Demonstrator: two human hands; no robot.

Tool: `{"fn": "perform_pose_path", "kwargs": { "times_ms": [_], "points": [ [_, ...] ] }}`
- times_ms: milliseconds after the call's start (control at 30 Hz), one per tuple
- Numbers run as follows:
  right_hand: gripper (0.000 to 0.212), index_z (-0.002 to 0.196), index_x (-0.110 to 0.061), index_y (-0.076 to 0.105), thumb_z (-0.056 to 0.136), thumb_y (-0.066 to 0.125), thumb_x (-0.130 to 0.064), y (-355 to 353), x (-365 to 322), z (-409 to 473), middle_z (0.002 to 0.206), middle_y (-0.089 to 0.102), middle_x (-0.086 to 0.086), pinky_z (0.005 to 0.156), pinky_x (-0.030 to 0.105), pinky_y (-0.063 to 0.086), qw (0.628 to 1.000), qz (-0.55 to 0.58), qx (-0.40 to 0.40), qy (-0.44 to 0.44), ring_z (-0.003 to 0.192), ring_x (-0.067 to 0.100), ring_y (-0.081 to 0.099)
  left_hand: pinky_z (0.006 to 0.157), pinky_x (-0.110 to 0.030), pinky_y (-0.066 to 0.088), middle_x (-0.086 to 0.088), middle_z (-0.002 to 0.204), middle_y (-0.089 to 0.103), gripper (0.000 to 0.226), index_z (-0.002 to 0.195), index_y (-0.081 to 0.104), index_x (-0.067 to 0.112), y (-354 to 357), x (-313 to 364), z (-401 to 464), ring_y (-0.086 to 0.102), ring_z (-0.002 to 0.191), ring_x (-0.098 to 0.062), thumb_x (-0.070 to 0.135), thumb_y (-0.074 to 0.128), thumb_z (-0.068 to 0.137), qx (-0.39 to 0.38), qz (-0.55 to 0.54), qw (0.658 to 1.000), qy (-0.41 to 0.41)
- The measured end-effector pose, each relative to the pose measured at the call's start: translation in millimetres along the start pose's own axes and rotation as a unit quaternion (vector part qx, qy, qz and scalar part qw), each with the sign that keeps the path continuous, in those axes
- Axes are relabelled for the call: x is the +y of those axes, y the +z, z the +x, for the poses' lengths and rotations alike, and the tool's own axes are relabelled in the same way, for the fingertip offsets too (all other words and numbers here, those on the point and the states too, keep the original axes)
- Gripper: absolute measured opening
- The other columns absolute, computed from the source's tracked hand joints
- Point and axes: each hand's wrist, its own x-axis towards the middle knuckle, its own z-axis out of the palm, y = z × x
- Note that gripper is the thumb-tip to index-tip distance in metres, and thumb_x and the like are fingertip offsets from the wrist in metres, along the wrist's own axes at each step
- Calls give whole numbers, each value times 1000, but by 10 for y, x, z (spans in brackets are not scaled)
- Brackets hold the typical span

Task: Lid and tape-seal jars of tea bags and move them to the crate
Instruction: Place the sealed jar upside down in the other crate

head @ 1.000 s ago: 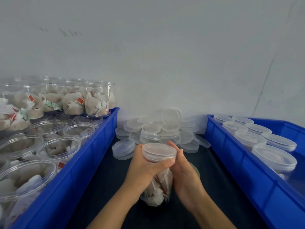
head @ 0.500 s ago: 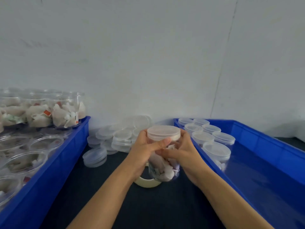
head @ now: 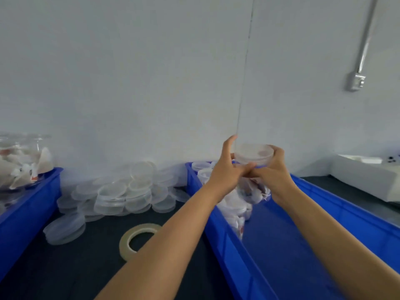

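While over rt crate (head: 324, 245), both hands (head: 249, 172) grip lidded jar (head: 254, 158).

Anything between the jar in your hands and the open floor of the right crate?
Nothing visible. Both hands hold the lidded jar above the right crate, whose blue floor below and nearer is bare. Sealed jars stand only at its far left corner.

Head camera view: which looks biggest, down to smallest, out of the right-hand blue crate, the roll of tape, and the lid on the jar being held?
1. Right-hand blue crate, by far the largest.
2. and 3. Roll of tape and the lid on the held jar look about alike; the tape lies nearer the camera, so I would not rank them.
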Motion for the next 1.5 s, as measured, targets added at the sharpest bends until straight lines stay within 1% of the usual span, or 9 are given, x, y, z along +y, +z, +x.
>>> {"fn": "perform_pose_path", "kwargs": {
  "times_ms": [100,400,633,833,1033,1167,1300,1400,1500],
  "points": [
    [76,123,-16,32,68,77,11,-175,169,150,103,58,9,78,41,58,998,-17,45,50,83,17,61,111,-37,37,-5,139,53,53,142,47,15,177,-78,226,47,131,-21,17,67,92,-47,123,991,-2],
    [74,131,-12,33,74,76,5,-318,426,405,96,56,9,66,32,46,985,-79,114,106,73,17,52,107,-37,41,-16,144,49,53,147,42,11,391,-183,523,51,127,-31,7,57,96,-114,281,953,-20],
    [81,127,-14,22,71,78,4,-162,902,359,104,44,14,70,47,44,955,-149,53,252,87,30,47,108,-48,31,-19,149,32,51,149,34,27,345,-662,370,33,135,-36,22,46,100,-170,511,842,-29],
    [91,130,-18,21,66,77,14,-174,975,371,113,35,13,82,70,44,940,-192,10,282,115,45,43,103,-49,35,-12,145,37,37,136,49,15,328,-751,309,40,126,-32,24,40,102,-175,524,834,13],
    [86,131,-21,22,71,78,4,-200,1075,363,133,36,20,88,69,45,940,-205,-8,273,122,44,41,108,-51,31,-11,149,38,47,140,43,11,358,-791,264,41,130,-33,38,43,101,-198,557,807,18],
    [81,132,-14,32,68,79,2,-282,1160,386,109,47,9,87,64,49,951,-173,-48,250,100,31,52,113,-49,23,-11,154,33,54,145,35,11,339,-784,167,29,140,-33,37,49,99,-209,556,804,22],
    [87,141,-17,30,72,80,-1,-369,1099,403,140,37,12,83,64,44,941,-220,-74,247,124,40,41,107,-47,32,-16,140,47,42,131,48,7,284,-734,71,43,129,-34,30,55,96,-197,536,819,55],
    [41,115,-18,51,76,64,-15,-621,965,547,132,50,11,85,61,35,923,-159,-169,307,112,33,50,108,-48,34,-17,139,48,43,132,48,6,289,-738,48,44,128,-34,26,58,95,-195,547,811,72],
    [34,116,-10,55,84,50,-20,-843,991,858,135,51,17,100,65,30,939,-66,-76,328,114,38,50,113,-50,28,-15,147,40,54,142,40,8,329,-748,55,38,135,-34,23,59,94,-197,568,796,75]
  ]
}}
